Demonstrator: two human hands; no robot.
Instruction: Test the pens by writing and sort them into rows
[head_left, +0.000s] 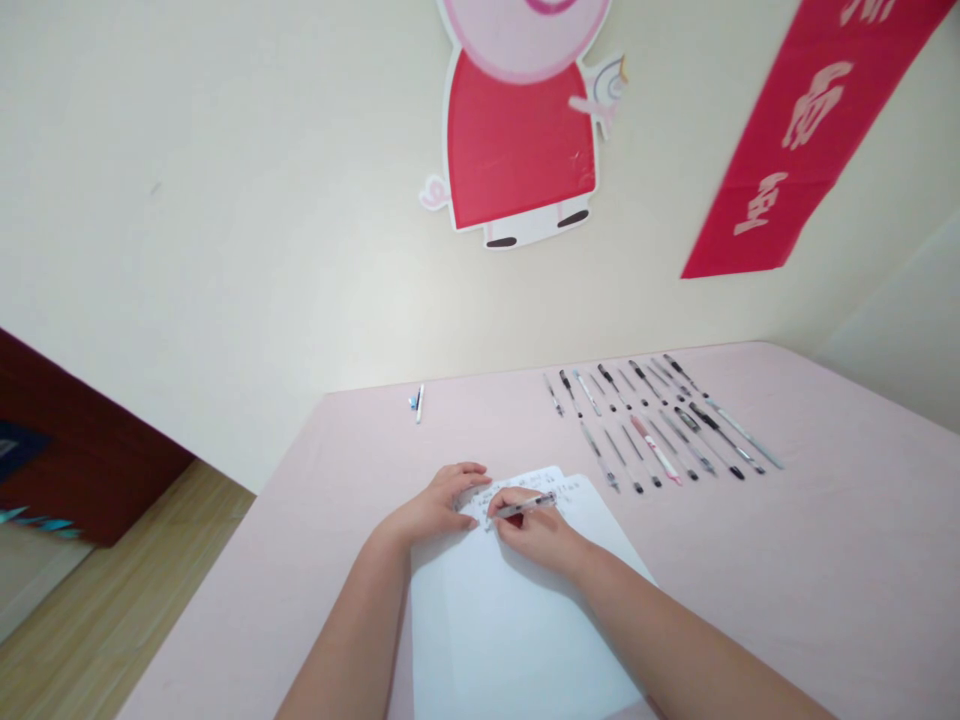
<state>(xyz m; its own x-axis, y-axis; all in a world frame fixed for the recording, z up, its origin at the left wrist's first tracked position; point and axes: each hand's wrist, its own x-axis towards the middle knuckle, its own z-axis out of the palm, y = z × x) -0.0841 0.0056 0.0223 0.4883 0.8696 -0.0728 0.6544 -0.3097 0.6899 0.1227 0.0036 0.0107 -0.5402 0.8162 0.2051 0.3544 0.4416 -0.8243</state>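
The paper [517, 630] lies on the pink surface [817, 560]. The left hand [439, 505] rests, thumb and fingers spread, at the paper's upper left edge. The right hand [544, 535] pinches a clear pen [531, 505], tip down, at the handwriting [517, 484] near the paper's top. Beyond the paper to the right lie 2 rows of pens, including 1 pink pen [655, 450]; beyond it to the left, 1 white pen [420, 404] lies beside a small blue object [412, 402].
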